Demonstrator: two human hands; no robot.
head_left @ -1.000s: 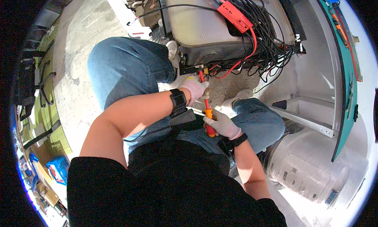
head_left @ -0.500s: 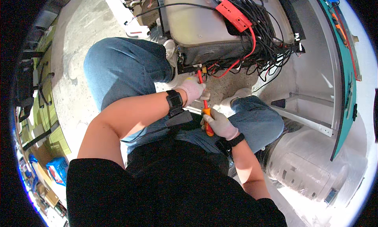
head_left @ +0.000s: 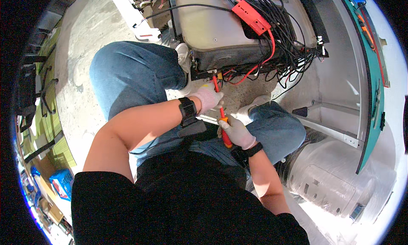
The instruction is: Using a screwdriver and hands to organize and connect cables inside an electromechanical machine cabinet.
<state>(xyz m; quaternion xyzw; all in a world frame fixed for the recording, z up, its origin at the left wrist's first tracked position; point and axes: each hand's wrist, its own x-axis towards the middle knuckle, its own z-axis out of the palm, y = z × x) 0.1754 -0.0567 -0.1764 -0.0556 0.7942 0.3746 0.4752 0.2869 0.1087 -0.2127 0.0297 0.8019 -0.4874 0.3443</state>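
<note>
A long screwdriver [head_left: 227,140] with a red shaft and a red-and-orange handle slants from my lap up to the lower edge of a metal-and-black unit [head_left: 204,30]. My right hand [head_left: 238,133], in a white glove, is closed around the handle. Farther up, my gloved left hand [head_left: 207,97] has its fingers wrapped about the red shaft. The tip meets the unit's front edge beside a small yellow piece [head_left: 219,76]. What it touches there is too small to make out.
Black cables [head_left: 276,36] lie bundled over the unit, with a red connector block [head_left: 251,18] among them. A white metal frame [head_left: 329,121] and a plastic-wrapped box [head_left: 327,177] stand at my right. A teal panel [head_left: 374,96] holding tools is beyond. Far left is a white bar [head_left: 129,13].
The screwdriver's handle has turned in my right hand, its red side now showing more. My right hand has shifted very slightly; my left hand stays at the shaft.
</note>
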